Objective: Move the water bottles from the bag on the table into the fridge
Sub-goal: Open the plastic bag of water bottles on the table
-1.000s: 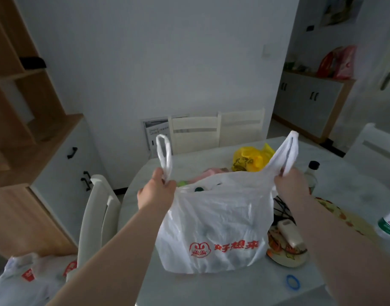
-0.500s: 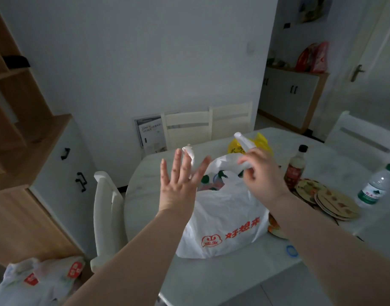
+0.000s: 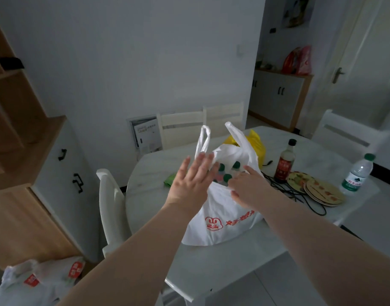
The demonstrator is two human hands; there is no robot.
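A white plastic bag (image 3: 220,219) with a red rabbit logo stands on the white table (image 3: 211,268), its two handles sticking up. Several green-capped water bottles (image 3: 227,177) show in its open mouth. My left hand (image 3: 193,180) hovers over the bag's left rim with fingers spread and straight, holding nothing. My right hand (image 3: 248,187) rests on the bag's right rim, fingers reaching toward the bottle caps; whether it holds the plastic is unclear. Another water bottle (image 3: 357,173) stands alone at the table's right. No fridge is in view.
A dark sauce bottle (image 3: 285,161), stacked plates (image 3: 320,191), a black cable (image 3: 300,195) and a yellow bag (image 3: 256,144) lie right of and behind the bag. White chairs (image 3: 111,204) surround the table. Wooden cabinets (image 3: 34,173) stand left; more white bags (image 3: 39,281) lie on the floor.
Both hands have let go of the bag's handles. The bag now stands on the table with its mouth open, and both hands have come down to its rim.
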